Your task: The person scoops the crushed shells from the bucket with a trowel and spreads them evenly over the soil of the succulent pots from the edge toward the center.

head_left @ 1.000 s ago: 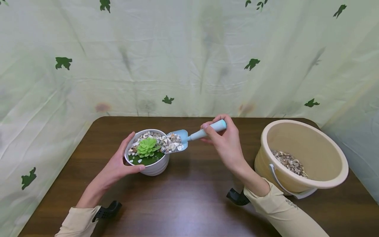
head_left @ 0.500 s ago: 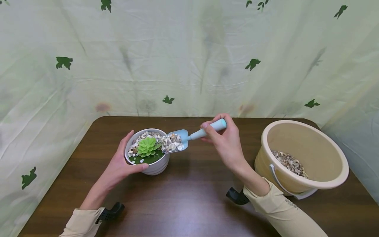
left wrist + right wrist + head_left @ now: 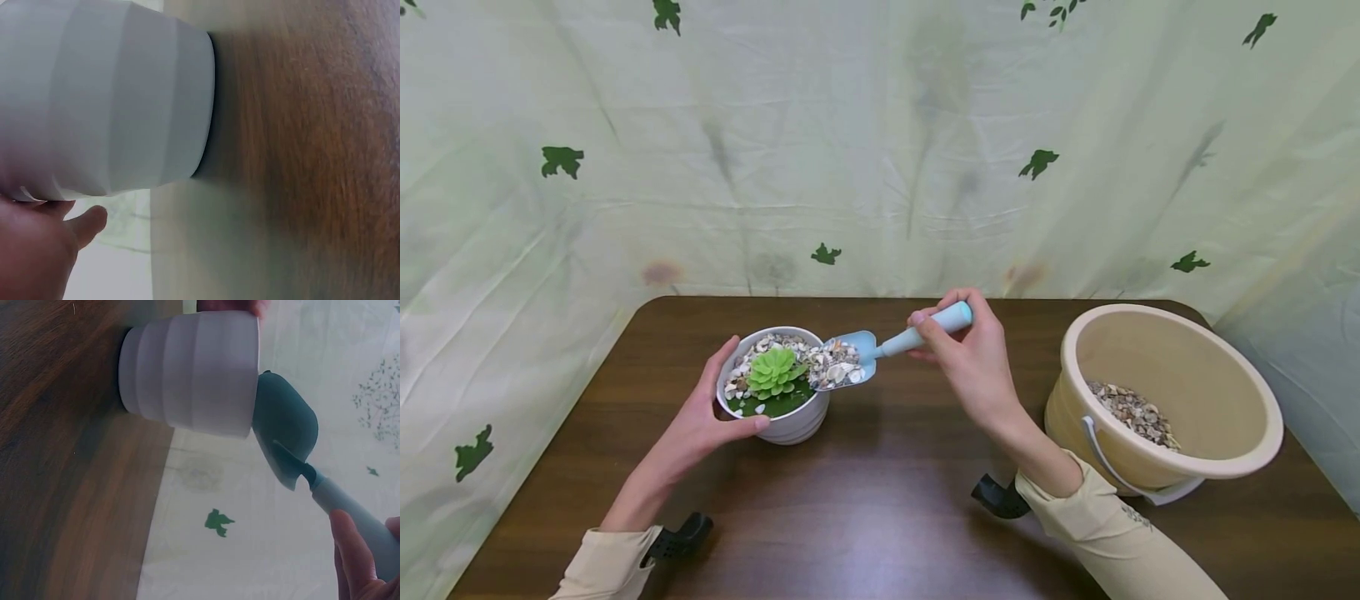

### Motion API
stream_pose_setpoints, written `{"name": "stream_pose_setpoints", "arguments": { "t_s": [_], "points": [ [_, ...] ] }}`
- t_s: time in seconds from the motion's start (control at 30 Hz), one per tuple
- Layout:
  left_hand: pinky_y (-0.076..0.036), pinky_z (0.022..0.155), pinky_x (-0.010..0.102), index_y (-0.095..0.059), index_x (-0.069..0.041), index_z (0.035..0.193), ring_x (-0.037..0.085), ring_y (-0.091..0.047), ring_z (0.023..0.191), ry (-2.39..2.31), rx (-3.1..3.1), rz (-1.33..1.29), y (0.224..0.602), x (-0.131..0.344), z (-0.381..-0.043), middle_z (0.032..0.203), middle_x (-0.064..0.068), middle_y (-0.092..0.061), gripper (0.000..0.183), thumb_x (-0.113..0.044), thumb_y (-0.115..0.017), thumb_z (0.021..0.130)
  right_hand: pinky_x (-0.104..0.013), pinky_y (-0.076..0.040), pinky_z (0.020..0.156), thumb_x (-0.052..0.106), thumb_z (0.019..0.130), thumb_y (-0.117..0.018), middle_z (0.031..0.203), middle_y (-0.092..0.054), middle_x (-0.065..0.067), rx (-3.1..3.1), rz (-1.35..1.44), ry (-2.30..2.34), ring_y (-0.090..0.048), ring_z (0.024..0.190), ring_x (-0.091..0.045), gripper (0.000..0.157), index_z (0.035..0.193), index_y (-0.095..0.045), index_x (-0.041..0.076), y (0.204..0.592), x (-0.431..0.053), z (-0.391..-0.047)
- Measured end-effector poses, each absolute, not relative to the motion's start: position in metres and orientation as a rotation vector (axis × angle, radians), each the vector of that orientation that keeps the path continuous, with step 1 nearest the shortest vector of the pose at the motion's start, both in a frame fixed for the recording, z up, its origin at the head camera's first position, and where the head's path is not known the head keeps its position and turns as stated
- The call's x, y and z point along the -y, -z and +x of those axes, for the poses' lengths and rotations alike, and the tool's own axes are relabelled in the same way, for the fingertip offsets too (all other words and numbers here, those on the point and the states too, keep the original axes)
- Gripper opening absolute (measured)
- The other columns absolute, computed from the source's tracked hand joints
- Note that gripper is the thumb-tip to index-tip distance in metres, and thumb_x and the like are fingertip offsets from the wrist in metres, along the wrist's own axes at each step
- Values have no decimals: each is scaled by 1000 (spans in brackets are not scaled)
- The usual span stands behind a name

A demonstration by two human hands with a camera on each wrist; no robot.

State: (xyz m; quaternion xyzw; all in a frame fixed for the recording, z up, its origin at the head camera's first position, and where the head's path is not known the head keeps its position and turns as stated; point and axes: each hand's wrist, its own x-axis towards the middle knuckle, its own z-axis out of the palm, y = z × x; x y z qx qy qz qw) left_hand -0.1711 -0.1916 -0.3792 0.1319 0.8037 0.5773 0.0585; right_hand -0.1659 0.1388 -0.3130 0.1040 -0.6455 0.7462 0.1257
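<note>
A white ribbed flowerpot (image 3: 793, 429) stands on the table, holding a green succulent (image 3: 772, 372) with small shells or pebbles around its back and sides. Green shows at the front of the pot. My left hand (image 3: 707, 417) grips the pot from the left, thumb at the front near the rim; in the left wrist view the pot's wall (image 3: 112, 100) fills the upper left. My right hand (image 3: 973, 358) holds a light blue trowel (image 3: 917, 335) by its handle. The trowel's blade (image 3: 284, 422), heaped with shell pieces (image 3: 835, 364), rests at the pot's right rim.
A beige bucket (image 3: 1262, 408) with a white handle (image 3: 1105, 458) stands at the right of the brown wooden table (image 3: 865, 517), more shell pieces (image 3: 1135, 412) at its bottom. A pale cloth (image 3: 880, 150) with green leaf prints hangs behind the table.
Almost nothing differs. My left forearm has shifted slightly to the right; the pot, the loaded trowel and my right hand stay in place.
</note>
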Motion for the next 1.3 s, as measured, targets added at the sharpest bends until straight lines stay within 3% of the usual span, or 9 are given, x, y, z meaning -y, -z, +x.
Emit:
{"name": "stream_pose_setpoints", "arguments": {
  "t_s": [0.33, 0.5, 0.6, 0.7, 0.73, 0.83, 0.93, 1.3],
  "points": [
    [-33, 92, 12, -13, -18, 157, 29, -33, 133, -1772, -2510, 396, 382, 186, -171, 153, 13, -27, 107, -8, -83, 76, -46, -56, 73, 6, 91, -70, 102, -64, -21, 1906, 299, -2157, -65, 99, -40, 29, 104, -46, -1, 312, -138, -165],
    [-34, 93, 14, -13, -28, 157, 29, -31, 134, -1774, -2542, 406, 383, 186, -171, 153, 10, -26, 110, -9, -84, 75, -45, -57, 71, 8, 91, -71, 98, -63, -21, 1925, 301, -2133, -68, 95, -30, 29, 104, -47, -1, 310, -136, -166],
    [-32, 98, 25, -15, -31, 157, 28, -29, 135, -1726, -2598, 408, 382, 186, -172, 154, 8, -24, 110, -12, -85, 74, -44, -57, 70, 8, 91, -72, 96, -65, -21, 1934, 309, -2110, -69, 92, -27, 28, 103, -48, 0, 308, -135, -167],
    [-29, 103, 42, -15, -27, 158, 29, -27, 136, -1670, -2631, 408, 381, 187, -172, 154, 9, -22, 111, -14, -86, 73, -43, -57, 70, 8, 91, -71, 95, -65, -21, 1943, 310, -2100, -69, 90, -28, 27, 102, -49, 0, 307, -135, -166],
    [-28, 103, 42, -15, -27, 158, 29, -26, 136, -1659, -2624, 409, 381, 187, -172, 155, 9, -21, 111, -14, -85, 74, -44, -57, 70, 9, 91, -71, 95, -65, -20, 1946, 309, -2098, -69, 90, -28, 27, 102, -49, 0, 306, -136, -166],
    [-31, 103, 31, -12, -26, 159, 30, -23, 138, -1708, -2533, 420, 382, 189, -170, 158, 9, -16, 108, -11, -82, 77, -44, -57, 71, 9, 90, -72, 95, -66, -21, 1961, 309, -2088, -69, 88, -28, 27, 102, -49, 0, 306, -137, -165],
    [-33, 94, 14, -12, -26, 159, 30, -23, 138, -1779, -2443, 416, 382, 189, -169, 159, 8, -14, 105, -8, -78, 79, -44, -57, 71, 9, 90, -72, 96, -67, -20, 1982, 319, -2071, -69, 86, -28, 28, 102, -49, 0, 306, -137, -165],
    [-34, 93, 12, -15, -23, 158, 28, -29, 135, -1831, -2448, 418, 382, 186, -170, 156, 10, -22, 106, -5, -80, 77, -40, -57, 70, 12, 90, -73, 96, -67, -19, 2025, 308, -2016, -70, 85, -26, 30, 102, -49, 0, 303, -137, -165]
  ]
}}
